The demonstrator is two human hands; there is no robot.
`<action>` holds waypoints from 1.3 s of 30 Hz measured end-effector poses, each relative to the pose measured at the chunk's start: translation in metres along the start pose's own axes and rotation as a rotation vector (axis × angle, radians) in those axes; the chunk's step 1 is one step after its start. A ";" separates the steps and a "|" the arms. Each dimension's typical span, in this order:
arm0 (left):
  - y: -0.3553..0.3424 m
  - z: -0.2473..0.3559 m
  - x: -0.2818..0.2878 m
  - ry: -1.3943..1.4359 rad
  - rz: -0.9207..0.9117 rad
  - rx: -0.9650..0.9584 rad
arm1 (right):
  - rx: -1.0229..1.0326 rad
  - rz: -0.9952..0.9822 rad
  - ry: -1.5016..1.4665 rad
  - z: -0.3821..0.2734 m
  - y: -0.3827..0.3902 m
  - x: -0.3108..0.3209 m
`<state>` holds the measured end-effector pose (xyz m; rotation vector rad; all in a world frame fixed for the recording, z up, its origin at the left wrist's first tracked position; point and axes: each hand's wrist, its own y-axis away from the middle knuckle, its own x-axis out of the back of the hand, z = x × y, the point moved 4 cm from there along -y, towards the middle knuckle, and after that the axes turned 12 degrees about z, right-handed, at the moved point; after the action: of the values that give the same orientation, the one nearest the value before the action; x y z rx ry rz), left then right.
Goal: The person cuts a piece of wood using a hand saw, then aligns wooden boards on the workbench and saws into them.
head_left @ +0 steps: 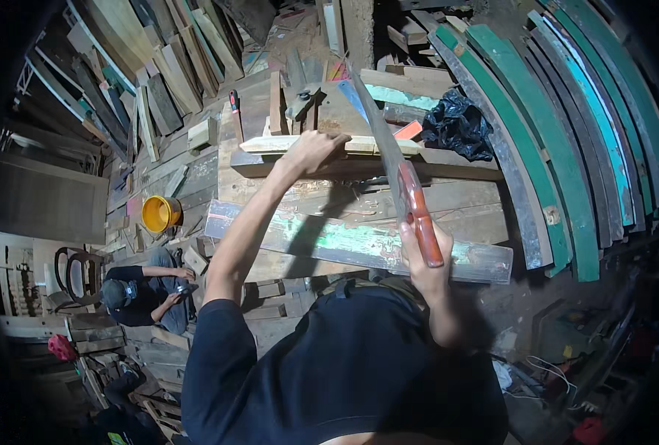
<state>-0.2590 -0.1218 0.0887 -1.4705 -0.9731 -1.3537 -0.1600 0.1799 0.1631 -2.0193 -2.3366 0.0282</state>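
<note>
A handsaw with a reddish-brown handle [421,221] is in my right hand [427,259], its fingers wrapped around the grip. Its long grey blade [380,122] points away from me and crosses a pale wooden strip [266,144], right of my left hand. Whether the teeth are cutting into the wood I cannot tell. My left hand [316,153] is closed over the strip and bears down on it. Beneath the strip lies a thicker, darker wooden beam [448,165], set crosswise on the workbench [285,194].
A plank with worn green paint [329,236] lies along the bench's near side. A black plastic bag [459,126] and long green boards [526,119] are at right. A red-handled tool [234,102] lies far left. By a yellow bucket [161,213], another person [147,289] sits.
</note>
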 end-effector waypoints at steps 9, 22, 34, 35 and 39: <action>0.022 0.027 -0.039 -0.284 0.341 -0.151 | -0.131 -0.015 -0.149 0.016 0.010 0.001; 0.008 0.011 0.009 -0.096 0.136 -0.066 | -0.175 -0.023 -0.034 -0.022 0.008 0.010; 0.012 0.008 0.029 -0.026 0.236 0.012 | -0.249 0.037 -0.159 -0.016 -0.008 -0.008; 0.011 0.005 0.025 -0.029 0.210 0.025 | -0.245 0.032 -0.169 -0.016 -0.008 -0.009; 0.000 -0.001 0.017 -0.106 0.229 0.063 | -0.150 0.033 -0.152 -0.018 -0.007 -0.012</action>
<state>-0.2571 -0.1228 0.1054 -1.5659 -0.8756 -1.0810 -0.1648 0.1667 0.1809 -2.1980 -2.4634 0.0079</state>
